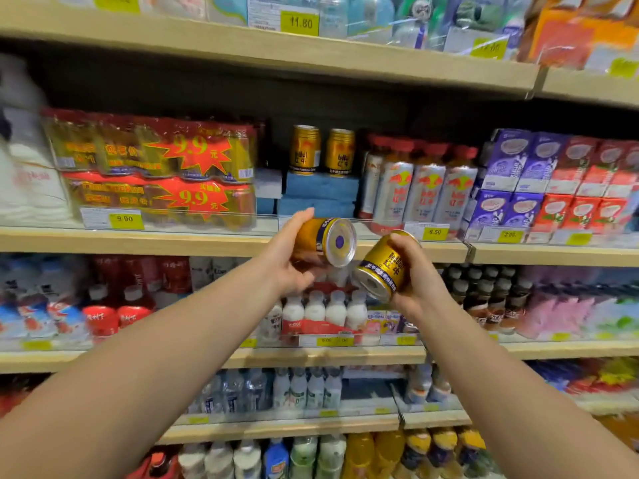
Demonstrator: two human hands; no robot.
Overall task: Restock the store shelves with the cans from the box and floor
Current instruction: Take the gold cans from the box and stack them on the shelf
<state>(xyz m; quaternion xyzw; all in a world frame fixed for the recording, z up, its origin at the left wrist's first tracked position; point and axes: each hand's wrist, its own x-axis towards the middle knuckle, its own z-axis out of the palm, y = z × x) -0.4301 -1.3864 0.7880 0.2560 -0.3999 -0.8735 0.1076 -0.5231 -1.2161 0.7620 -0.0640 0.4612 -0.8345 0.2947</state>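
My left hand (288, 257) grips a gold can (325, 240) lying on its side, its silver base turned toward me. My right hand (420, 274) holds a second gold can (382, 266), tilted with its silver end pointing down and left. Both cans hover just in front of the wooden shelf edge (207, 243). On that shelf, behind and above my hands, two gold cans (321, 150) stand upright on stacked blue boxes (320, 193).
Red-and-yellow multipacks (155, 167) fill the shelf left of the blue boxes; silver-red bottles (418, 188) stand to the right, then purple and red cartons (553, 181). Small white bottles (325, 311) sit on the shelf below. More drinks line the upper and lower shelves.
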